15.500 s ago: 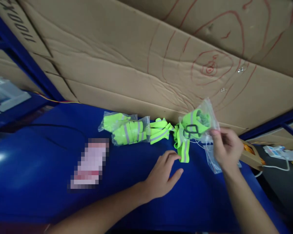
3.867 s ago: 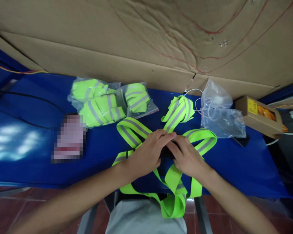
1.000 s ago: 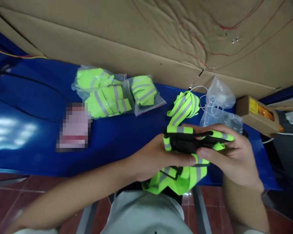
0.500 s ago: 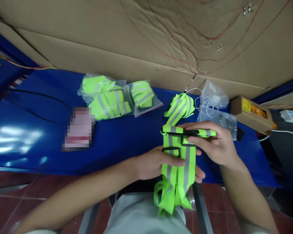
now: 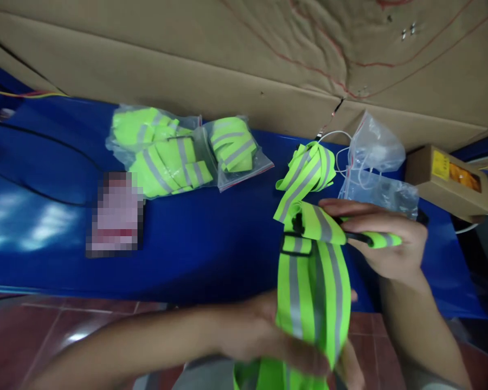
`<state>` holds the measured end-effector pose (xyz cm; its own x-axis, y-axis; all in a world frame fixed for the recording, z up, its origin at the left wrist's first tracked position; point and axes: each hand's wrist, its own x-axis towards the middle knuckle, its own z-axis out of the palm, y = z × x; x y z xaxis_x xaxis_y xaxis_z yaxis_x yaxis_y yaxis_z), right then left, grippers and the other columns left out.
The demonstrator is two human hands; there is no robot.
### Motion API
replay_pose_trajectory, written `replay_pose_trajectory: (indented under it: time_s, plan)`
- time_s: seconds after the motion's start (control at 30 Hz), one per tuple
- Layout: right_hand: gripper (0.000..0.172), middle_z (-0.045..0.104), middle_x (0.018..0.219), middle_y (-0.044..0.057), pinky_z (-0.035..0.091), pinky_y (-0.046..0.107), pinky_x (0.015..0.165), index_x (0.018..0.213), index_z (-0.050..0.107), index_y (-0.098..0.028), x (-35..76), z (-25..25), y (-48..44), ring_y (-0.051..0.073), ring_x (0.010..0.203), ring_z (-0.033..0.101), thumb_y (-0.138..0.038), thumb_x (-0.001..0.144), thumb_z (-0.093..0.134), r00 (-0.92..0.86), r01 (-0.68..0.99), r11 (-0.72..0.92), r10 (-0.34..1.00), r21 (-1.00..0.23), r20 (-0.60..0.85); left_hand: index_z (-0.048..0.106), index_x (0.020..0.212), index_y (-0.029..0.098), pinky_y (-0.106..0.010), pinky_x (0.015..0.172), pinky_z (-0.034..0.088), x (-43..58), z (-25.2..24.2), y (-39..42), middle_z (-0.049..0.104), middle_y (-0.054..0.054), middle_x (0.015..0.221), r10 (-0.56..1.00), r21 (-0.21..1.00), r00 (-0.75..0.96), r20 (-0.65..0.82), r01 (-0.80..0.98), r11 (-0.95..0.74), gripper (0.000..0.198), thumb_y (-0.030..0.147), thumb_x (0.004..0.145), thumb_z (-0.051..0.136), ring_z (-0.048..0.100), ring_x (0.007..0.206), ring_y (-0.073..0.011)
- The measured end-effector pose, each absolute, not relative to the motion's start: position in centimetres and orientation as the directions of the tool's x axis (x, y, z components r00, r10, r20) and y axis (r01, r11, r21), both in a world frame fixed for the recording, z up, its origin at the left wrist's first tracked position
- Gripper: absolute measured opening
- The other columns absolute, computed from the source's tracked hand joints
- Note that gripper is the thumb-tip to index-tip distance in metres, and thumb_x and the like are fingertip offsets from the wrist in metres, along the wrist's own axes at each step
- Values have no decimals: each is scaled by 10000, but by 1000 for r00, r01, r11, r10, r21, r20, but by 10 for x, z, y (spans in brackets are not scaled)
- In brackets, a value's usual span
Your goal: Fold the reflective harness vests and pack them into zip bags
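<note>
Neon-green straps with grey stripes [image 5: 295, 292] hang in front of me, with black buckles near their upper end. My right hand [image 5: 376, 233] pinches the top of the straps and a black piece between thumb and fingers. Lower down, my left hand [image 5: 276, 336], blurred by motion, is wrapped round the hanging lengths, thumb in front and fingers behind. Beyond them a bundled green strap [image 5: 309, 168] lies on the blue table [image 5: 211, 238].
Clear bags of green straps [image 5: 166, 157] and a smaller such bag [image 5: 233, 146] lie at the back. Left of centre is a pixelated flat object [image 5: 116, 214]. Clear plastic bags [image 5: 376, 146], a white cable and a cardboard box [image 5: 447, 176] stand at the right.
My left hand has moved down along the straps. My right hand has shifted right in the view, and the top of the straps has turned. The view has shifted too.
</note>
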<state>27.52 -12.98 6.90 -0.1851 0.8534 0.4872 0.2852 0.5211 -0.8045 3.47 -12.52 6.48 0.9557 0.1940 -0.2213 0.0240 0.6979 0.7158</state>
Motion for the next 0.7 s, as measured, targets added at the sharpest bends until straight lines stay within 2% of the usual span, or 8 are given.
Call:
replay_pose_trajectory:
  time_s: [0.1, 0.17, 0.27, 0.37, 0.47, 0.57, 0.63, 0.7]
  plan:
    - [417, 773, 1263, 15, 592, 552, 1082, 1238, 776, -358, 281, 65, -122, 321, 1227, 717, -113, 903, 741, -221, 337, 558, 830, -758, 513, 789, 1040, 142, -327, 939, 605, 37, 45, -127, 809, -102, 1040, 90, 419, 929, -360, 75, 905, 321, 353, 802, 833, 790, 971, -212]
    - [402, 772, 1264, 16, 593, 529, 1079, 1241, 775, -357, 282, 64, -119, 305, 1223, 719, -117, 924, 722, -205, 392, 561, 826, -730, 525, 778, 1030, 126, -334, 891, 615, 39, 34, -125, 801, -133, 1084, 106, 380, 903, -416, 67, 922, 339, 311, 760, 866, 787, 962, -222]
    - [384, 768, 1272, 19, 599, 500, 1067, 1263, 762, -355, 281, 63, -119, 287, 1208, 725, -141, 951, 698, -219, 430, 573, 816, -697, 536, 752, 1144, 140, -405, 970, 600, 41, 29, -123, 774, -157, 1219, 120, 463, 891, -438, 109, 880, 432, 354, 782, 853, 762, 1095, -267]
    - [349, 760, 1287, 30, 598, 483, 1061, 1271, 755, -346, 282, 60, -120, 281, 1194, 728, -188, 968, 688, -182, 509, 573, 801, -642, 571, 652, 1364, 212, -466, 1116, 528, 34, 33, -126, 705, -132, 1385, 319, 672, 833, -453, 84, 735, 613, 422, 819, 842, 670, 1296, -293]
    - [309, 743, 1321, 48, 573, 495, 1092, 1285, 743, -324, 286, 52, -116, 287, 1225, 710, -247, 1006, 636, -182, 619, 548, 797, -562, 576, 530, 1508, 337, -481, 1145, 519, 10, 38, -140, 633, -81, 1494, 489, 798, 781, -389, 21, 602, 598, 473, 950, 699, 580, 1412, -292]
    - [311, 731, 1343, 70, 548, 521, 1119, 1301, 728, -291, 289, 42, -110, 296, 1270, 685, -266, 1037, 565, -246, 672, 566, 779, -477, 576, 520, 1523, 386, -483, 1099, 569, -25, 35, -167, 635, -79, 1491, 496, 852, 755, -429, 157, 499, 553, 420, 987, 652, 614, 1376, -306]
    - [322, 732, 1342, 79, 542, 530, 1123, 1300, 725, -279, 290, 36, -106, 300, 1282, 678, -247, 1037, 541, -247, 701, 568, 760, -431, 601, 486, 1546, 401, -456, 1015, 624, -45, 27, -189, 654, -90, 1461, 614, 897, 659, -434, 251, 365, 624, 363, 957, 688, 677, 1282, -305]
    - [330, 738, 1328, 74, 547, 533, 1115, 1291, 726, -287, 289, 33, -103, 301, 1269, 686, -238, 1031, 530, -195, 736, 540, 747, -408, 636, 499, 1518, 424, -434, 938, 653, -54, 20, -209, 713, -77, 1347, 734, 929, 585, -345, 327, 175, 654, 320, 914, 726, 749, 1071, -264]
